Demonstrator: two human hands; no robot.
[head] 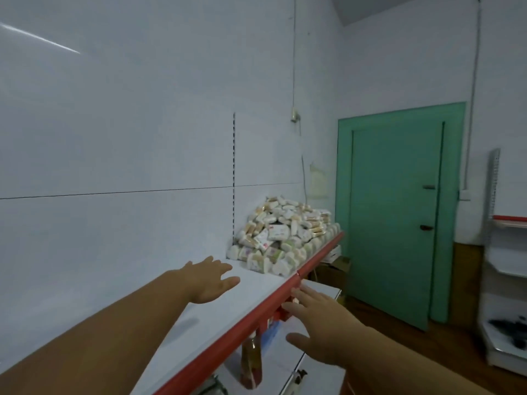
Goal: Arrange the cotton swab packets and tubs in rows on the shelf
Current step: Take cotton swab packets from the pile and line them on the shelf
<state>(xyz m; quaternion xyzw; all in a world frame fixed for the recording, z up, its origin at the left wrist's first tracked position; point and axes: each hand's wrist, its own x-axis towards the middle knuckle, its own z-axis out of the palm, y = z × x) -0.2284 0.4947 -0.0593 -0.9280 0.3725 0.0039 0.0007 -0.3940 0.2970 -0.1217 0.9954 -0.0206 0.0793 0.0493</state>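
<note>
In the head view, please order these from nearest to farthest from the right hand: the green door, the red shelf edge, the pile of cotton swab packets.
1. Red shelf edge: at the fingertips of the right hand, on its left.
2. Pile of cotton swab packets: ahead, farther along that edge.
3. Green door: farthest, past the pile, to the right.

White and tan cotton swab packets and tubs (282, 232) lie heaped against the wall at the shelf's (256, 283) far end.

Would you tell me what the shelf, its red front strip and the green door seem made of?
Shelf: likely white painted metal, smooth with soft sheen. Red strip: probably plastic or painted metal, uniform colour. Green door: seemingly painted wood, matte, framed panel.
</note>
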